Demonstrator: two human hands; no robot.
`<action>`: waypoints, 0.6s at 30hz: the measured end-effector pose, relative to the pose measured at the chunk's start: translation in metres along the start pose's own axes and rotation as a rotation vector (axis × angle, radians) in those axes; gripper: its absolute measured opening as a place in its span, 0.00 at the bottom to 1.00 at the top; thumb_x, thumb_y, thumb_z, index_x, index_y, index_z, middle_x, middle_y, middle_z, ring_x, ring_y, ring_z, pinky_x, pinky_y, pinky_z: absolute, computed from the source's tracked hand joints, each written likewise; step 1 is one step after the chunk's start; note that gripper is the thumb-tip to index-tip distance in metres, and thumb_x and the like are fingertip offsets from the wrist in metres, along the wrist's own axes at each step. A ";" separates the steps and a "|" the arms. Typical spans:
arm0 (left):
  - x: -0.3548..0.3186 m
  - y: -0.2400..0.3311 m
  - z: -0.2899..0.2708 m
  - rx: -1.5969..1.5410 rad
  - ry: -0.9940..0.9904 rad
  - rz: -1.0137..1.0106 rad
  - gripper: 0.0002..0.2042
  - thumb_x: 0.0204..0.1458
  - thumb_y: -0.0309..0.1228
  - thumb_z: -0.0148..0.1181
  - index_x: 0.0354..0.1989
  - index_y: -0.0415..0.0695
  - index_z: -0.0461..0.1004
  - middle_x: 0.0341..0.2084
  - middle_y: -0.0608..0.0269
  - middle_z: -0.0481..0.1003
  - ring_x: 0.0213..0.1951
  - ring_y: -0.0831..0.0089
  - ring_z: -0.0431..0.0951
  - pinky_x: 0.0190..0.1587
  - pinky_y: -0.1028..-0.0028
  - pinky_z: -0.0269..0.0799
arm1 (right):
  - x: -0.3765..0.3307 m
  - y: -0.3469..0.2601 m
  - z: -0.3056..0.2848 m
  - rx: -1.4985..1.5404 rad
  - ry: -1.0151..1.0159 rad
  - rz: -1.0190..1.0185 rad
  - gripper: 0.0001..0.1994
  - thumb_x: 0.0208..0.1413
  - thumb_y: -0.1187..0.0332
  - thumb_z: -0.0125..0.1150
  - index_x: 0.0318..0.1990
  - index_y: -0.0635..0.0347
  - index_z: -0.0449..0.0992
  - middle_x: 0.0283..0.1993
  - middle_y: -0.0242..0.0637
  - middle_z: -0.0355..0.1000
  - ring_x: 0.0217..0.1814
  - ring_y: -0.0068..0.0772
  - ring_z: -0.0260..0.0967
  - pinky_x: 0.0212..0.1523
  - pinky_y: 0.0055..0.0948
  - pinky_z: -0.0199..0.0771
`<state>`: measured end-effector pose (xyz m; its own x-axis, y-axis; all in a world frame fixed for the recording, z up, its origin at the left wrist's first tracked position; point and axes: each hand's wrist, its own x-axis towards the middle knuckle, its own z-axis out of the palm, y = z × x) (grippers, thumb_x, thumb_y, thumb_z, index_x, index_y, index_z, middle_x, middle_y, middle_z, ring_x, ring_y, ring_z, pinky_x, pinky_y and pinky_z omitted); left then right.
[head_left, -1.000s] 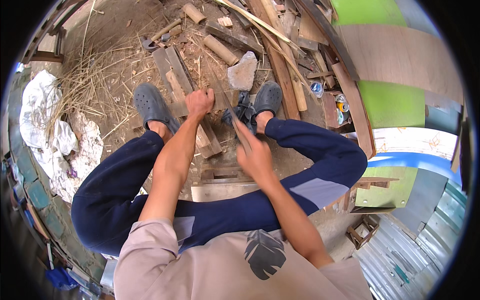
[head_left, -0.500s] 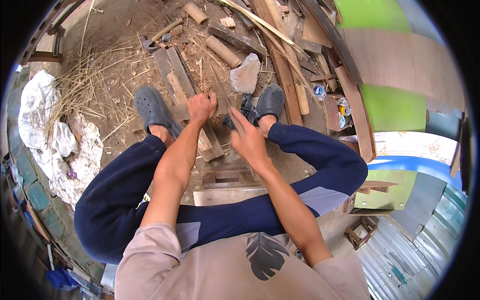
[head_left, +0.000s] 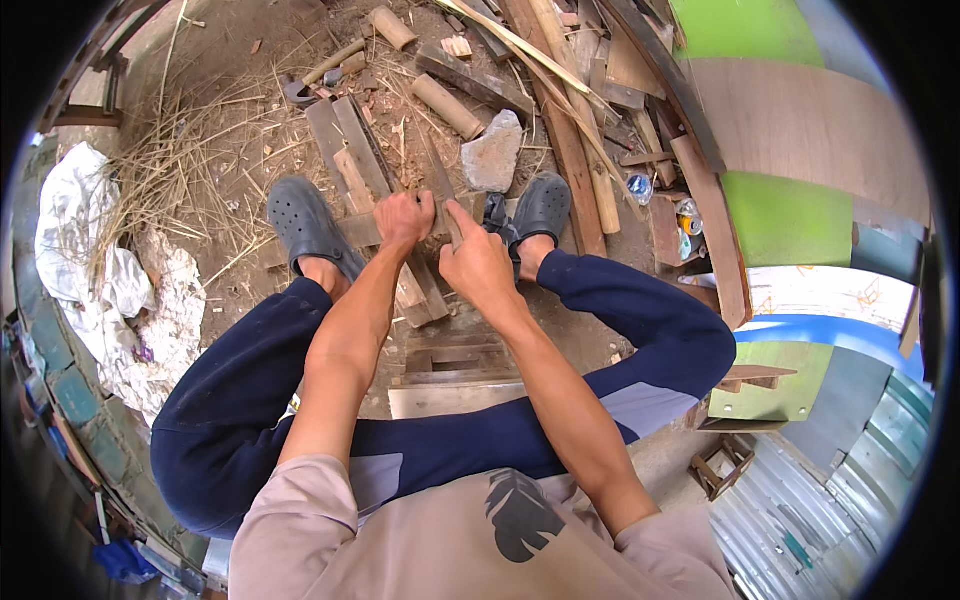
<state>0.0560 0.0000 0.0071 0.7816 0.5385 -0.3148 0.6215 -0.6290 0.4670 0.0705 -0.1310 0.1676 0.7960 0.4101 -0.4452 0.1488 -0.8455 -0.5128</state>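
Both my hands grip one thin bamboo strip (head_left: 437, 185) between my feet, left hand (head_left: 403, 218) clenched to steady it, right hand (head_left: 477, 262) pinching it beside the grey stone (head_left: 492, 155).

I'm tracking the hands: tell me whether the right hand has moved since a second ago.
Yes. The right hand has moved forward, away from the body, toward the grey stone.
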 end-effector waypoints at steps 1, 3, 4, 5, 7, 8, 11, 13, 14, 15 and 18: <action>-0.010 -0.011 0.002 0.022 -0.016 -0.012 0.23 0.58 0.49 0.50 0.34 0.44 0.86 0.29 0.41 0.81 0.35 0.45 0.83 0.46 0.53 0.76 | -0.019 0.001 0.001 0.079 -0.026 -0.007 0.35 0.51 0.74 0.59 0.71 0.51 0.62 0.39 0.59 0.78 0.38 0.69 0.75 0.41 0.56 0.77; 0.003 -0.014 0.000 0.043 0.002 -0.006 0.23 0.58 0.50 0.50 0.34 0.44 0.86 0.29 0.42 0.81 0.36 0.45 0.83 0.47 0.53 0.75 | -0.074 0.008 -0.023 0.219 -0.028 -0.055 0.37 0.50 0.74 0.59 0.72 0.49 0.61 0.41 0.60 0.78 0.37 0.70 0.74 0.41 0.56 0.77; 0.007 -0.014 -0.004 0.044 0.012 -0.024 0.23 0.58 0.50 0.50 0.34 0.44 0.86 0.29 0.41 0.81 0.36 0.45 0.83 0.47 0.53 0.75 | -0.111 0.005 -0.040 0.249 0.004 -0.144 0.39 0.49 0.76 0.59 0.73 0.49 0.59 0.46 0.59 0.77 0.35 0.69 0.75 0.40 0.55 0.78; 0.000 -0.011 -0.005 0.039 -0.007 -0.039 0.23 0.58 0.50 0.50 0.34 0.43 0.85 0.29 0.41 0.81 0.36 0.45 0.83 0.47 0.53 0.75 | -0.149 -0.002 -0.061 0.209 -0.057 -0.069 0.40 0.47 0.77 0.59 0.73 0.48 0.60 0.50 0.58 0.77 0.34 0.66 0.76 0.39 0.53 0.78; -0.001 -0.010 -0.003 0.021 0.042 -0.014 0.24 0.58 0.50 0.50 0.33 0.42 0.85 0.29 0.40 0.81 0.36 0.44 0.83 0.47 0.53 0.75 | -0.181 0.008 -0.073 0.255 0.020 -0.123 0.40 0.47 0.77 0.59 0.73 0.47 0.61 0.47 0.58 0.77 0.34 0.65 0.76 0.38 0.52 0.78; 0.003 -0.013 0.000 0.042 0.036 -0.008 0.24 0.58 0.50 0.50 0.33 0.42 0.85 0.29 0.40 0.81 0.36 0.44 0.83 0.46 0.53 0.75 | -0.186 0.010 -0.074 0.273 0.056 -0.151 0.40 0.47 0.77 0.59 0.72 0.47 0.62 0.46 0.58 0.78 0.34 0.64 0.76 0.37 0.51 0.78; 0.002 -0.017 0.012 0.078 -0.009 -0.009 0.24 0.58 0.51 0.50 0.33 0.43 0.85 0.29 0.40 0.81 0.35 0.44 0.83 0.46 0.53 0.76 | -0.078 0.026 -0.029 0.262 -0.007 -0.046 0.36 0.49 0.76 0.57 0.71 0.47 0.65 0.41 0.60 0.78 0.37 0.64 0.76 0.39 0.50 0.78; 0.005 -0.013 0.013 0.090 -0.019 -0.032 0.24 0.58 0.51 0.50 0.33 0.43 0.85 0.29 0.41 0.81 0.35 0.44 0.83 0.46 0.53 0.76 | -0.037 0.022 -0.010 0.205 -0.017 0.010 0.35 0.49 0.75 0.56 0.70 0.48 0.66 0.38 0.62 0.77 0.38 0.65 0.76 0.40 0.48 0.77; 0.003 -0.013 0.013 0.079 -0.005 -0.026 0.24 0.58 0.51 0.49 0.33 0.43 0.85 0.29 0.41 0.81 0.35 0.44 0.83 0.46 0.53 0.76 | -0.037 0.016 -0.009 0.168 -0.021 0.029 0.35 0.49 0.75 0.56 0.70 0.48 0.66 0.36 0.63 0.76 0.38 0.65 0.75 0.39 0.49 0.77; 0.001 -0.013 0.013 0.067 0.007 -0.021 0.25 0.58 0.51 0.49 0.33 0.43 0.85 0.29 0.41 0.81 0.35 0.44 0.83 0.46 0.53 0.76 | -0.039 0.011 -0.012 0.128 -0.027 0.049 0.34 0.50 0.74 0.56 0.69 0.48 0.66 0.33 0.63 0.76 0.37 0.65 0.75 0.38 0.49 0.76; 0.010 -0.009 -0.001 0.064 0.034 -0.026 0.24 0.58 0.51 0.49 0.33 0.43 0.85 0.29 0.41 0.81 0.35 0.44 0.82 0.45 0.53 0.76 | -0.146 0.010 -0.056 0.269 0.008 -0.079 0.37 0.48 0.76 0.57 0.71 0.48 0.64 0.49 0.60 0.76 0.41 0.64 0.77 0.42 0.48 0.79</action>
<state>0.0577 0.0114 0.0003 0.7638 0.5728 -0.2974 0.6442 -0.6487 0.4052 -0.0117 -0.2184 0.2690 0.7926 0.4678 -0.3911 0.0502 -0.6892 -0.7228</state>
